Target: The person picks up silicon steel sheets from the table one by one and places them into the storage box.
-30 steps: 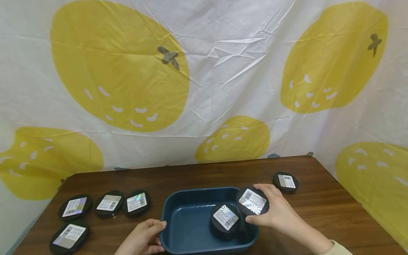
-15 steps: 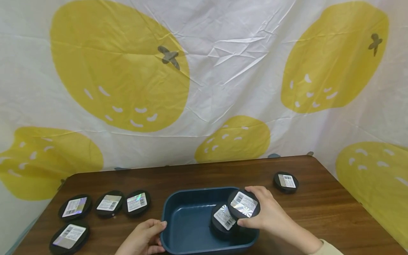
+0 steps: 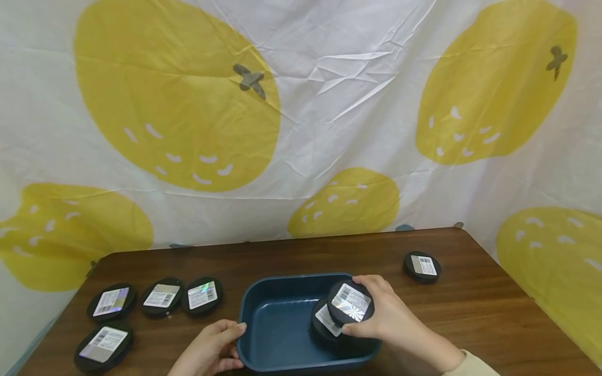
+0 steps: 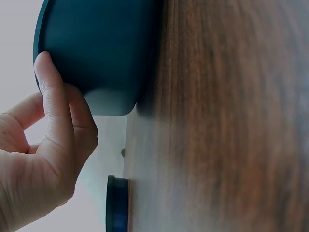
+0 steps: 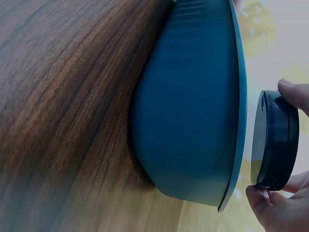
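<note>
A dark blue plastic tub (image 3: 277, 337) stands at the front of the table. My left hand (image 3: 209, 347) pinches its left rim, thumb on top and fingers against the outer wall, as the left wrist view shows on the tub wall (image 4: 101, 48). My right hand (image 3: 385, 313) grips a round flat black container (image 3: 350, 303) by its edge, with a white barcode label facing up. In the right wrist view this black container (image 5: 279, 140) is above the tub's rim. Beneath it, a similar black container (image 3: 322, 331) sits inside the tub, partly hidden.
Several more labelled black containers lie on the table's left side, including one (image 3: 202, 297) close to the tub. Another black container (image 3: 422, 267) lies at the back right. Behind the wooden table (image 3: 479, 308) hangs a white cloth (image 3: 348, 125) with yellow fruit prints.
My right hand has moved left with the black container, bringing it from the tub's right edge to over the container inside. My left hand keeps its hold on the rim.
</note>
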`<state>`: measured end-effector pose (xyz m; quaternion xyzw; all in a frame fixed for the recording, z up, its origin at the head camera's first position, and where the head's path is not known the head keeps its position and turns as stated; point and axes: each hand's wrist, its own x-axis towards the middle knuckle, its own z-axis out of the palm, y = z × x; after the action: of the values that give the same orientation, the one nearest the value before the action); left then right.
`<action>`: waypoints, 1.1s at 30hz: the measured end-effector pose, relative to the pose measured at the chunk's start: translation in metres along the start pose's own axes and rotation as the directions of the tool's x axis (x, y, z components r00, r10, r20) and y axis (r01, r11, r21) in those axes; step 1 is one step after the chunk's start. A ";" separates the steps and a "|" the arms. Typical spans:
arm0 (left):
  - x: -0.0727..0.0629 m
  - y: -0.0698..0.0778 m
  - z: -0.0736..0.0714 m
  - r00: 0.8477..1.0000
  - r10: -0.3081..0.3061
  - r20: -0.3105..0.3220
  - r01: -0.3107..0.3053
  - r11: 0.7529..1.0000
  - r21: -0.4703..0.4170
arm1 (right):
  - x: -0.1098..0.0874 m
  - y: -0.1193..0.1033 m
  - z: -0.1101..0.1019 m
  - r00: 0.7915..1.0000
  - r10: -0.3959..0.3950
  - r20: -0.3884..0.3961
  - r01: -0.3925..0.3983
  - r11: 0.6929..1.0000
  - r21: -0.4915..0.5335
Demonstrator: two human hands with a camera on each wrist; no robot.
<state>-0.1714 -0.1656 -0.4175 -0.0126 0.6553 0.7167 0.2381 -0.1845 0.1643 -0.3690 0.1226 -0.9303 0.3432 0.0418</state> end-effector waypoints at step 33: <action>-0.001 -0.001 0.001 1.000 0.018 -0.004 -0.018 1.000 -0.006 | 0.009 -0.009 0.023 0.995 -0.045 0.093 0.051 0.996 -0.067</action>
<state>-0.1704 -0.1652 -0.4178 -0.0090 0.6536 0.7209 0.2303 -0.1908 0.1409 -0.3791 0.1591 -0.9394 0.3036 0.0115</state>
